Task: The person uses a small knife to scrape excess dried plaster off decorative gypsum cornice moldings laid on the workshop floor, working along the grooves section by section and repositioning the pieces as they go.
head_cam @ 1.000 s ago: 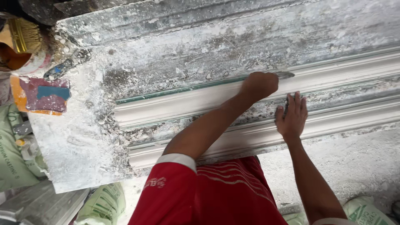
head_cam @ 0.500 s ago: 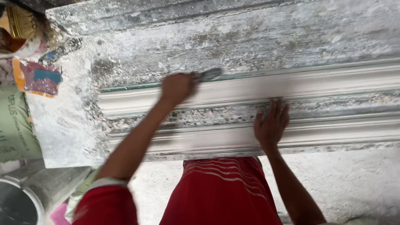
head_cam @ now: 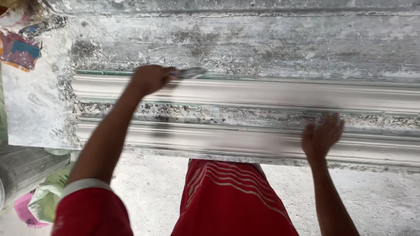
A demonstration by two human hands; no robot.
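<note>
My left hand (head_cam: 151, 78) is shut on a small metal scraper (head_cam: 192, 72), its blade lying against the top edge of the far white plaster moulding (head_cam: 271, 94). This hand is near the moulding's left end. With fingers spread, my right hand (head_cam: 321, 136) presses flat on the near plaster moulding (head_cam: 210, 140), which lies parallel and closer to me. Both mouldings rest on a plaster-crusted grey workbench (head_cam: 245, 43). Both hands are motion-blurred.
A red and blue rag (head_cam: 19, 50) and a dusty tool (head_cam: 41, 27) lie at the bench's far left corner. Below the bench on the left are a grey bucket (head_cam: 22, 168), a green and white bag (head_cam: 48, 196) and something pink (head_cam: 26, 212).
My left hand slid the scraper leftward along the far moulding toward its end. My right hand shifted to the right along the near moulding.
</note>
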